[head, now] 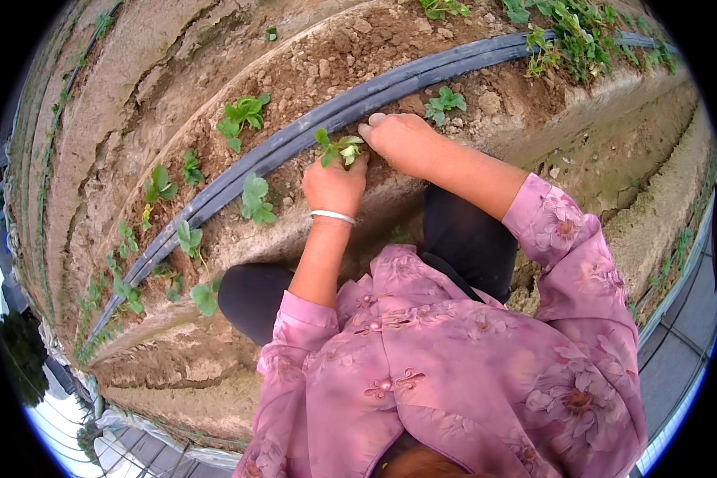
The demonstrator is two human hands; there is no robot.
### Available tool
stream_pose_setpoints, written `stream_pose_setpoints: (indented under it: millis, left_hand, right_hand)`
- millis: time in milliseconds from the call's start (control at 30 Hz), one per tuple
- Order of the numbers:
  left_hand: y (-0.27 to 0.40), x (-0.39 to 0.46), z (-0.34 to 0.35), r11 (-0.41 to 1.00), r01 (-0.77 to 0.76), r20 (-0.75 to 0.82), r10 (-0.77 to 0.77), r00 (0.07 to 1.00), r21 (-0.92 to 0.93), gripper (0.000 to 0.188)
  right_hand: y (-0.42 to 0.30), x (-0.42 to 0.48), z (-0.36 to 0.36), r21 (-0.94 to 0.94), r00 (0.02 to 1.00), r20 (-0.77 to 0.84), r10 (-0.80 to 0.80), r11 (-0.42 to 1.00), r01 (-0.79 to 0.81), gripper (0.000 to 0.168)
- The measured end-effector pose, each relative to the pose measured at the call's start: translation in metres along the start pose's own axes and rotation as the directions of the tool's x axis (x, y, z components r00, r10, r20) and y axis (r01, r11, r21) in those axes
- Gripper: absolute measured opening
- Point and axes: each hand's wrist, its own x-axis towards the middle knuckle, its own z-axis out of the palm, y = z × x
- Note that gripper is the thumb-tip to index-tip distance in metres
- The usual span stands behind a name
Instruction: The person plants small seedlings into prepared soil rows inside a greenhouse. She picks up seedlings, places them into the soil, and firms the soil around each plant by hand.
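Observation:
My left hand, with a white bangle at the wrist, is closed around the base of a small leafy seedling that looks like a strawberry plant. Its leaves stick out above my fingers, while the stem and roots are hidden. Just to the right, my right hand is bent down at the soil beside the black drip hose. Its fingertips are at the ground, and whether they pinch anything is hidden. Another seedling grows just beyond my right hand, and one more stands left of my left hand.
The paired hose curves along the raised soil bed, with several seedlings on both sides. Dense foliage covers the hose at upper right. My knees are in the furrow against the bed's side. More furrowed ground lies to the right.

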Motion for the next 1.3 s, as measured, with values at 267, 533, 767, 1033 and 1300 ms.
stream_pose_setpoints:
  millis: [267, 533, 767, 1033, 1300]
  left_hand:
    - [-0.001, 0.000, 0.003, 0.997, -0.011, 0.060, 0.007, 0.998, 0.075, 0.025]
    - [-0.002, 0.006, -0.014, 0.990, 0.039, 0.117, -0.023, 0.993, -0.135, 0.030]
    - [-0.011, 0.002, -0.038, 0.995, -0.095, 0.170, 0.097, 0.981, -0.019, 0.043]
    - [-0.027, 0.013, -0.049, 0.985, -0.173, 0.131, 0.170, 0.977, 0.018, 0.043]
    - [-0.033, 0.027, -0.044, 0.981, -0.164, 0.348, 0.191, 0.918, -0.105, 0.031]
  right_hand:
    - [0.005, 0.012, 0.007, 0.040, 0.999, 0.030, -0.031, 0.999, 0.030, 0.010]
    - [0.004, 0.025, -0.001, 0.108, 0.986, 0.142, 0.091, 0.988, -0.106, 0.014]
    - [0.015, 0.005, -0.017, 0.283, 0.978, 0.181, 0.104, 0.947, -0.153, 0.030]
    - [0.013, 0.009, -0.018, 0.352, 0.953, 0.262, 0.149, 0.905, -0.238, 0.039]
    - [0.018, 0.017, -0.015, 0.365, 0.956, 0.263, 0.126, 0.905, -0.219, 0.034]
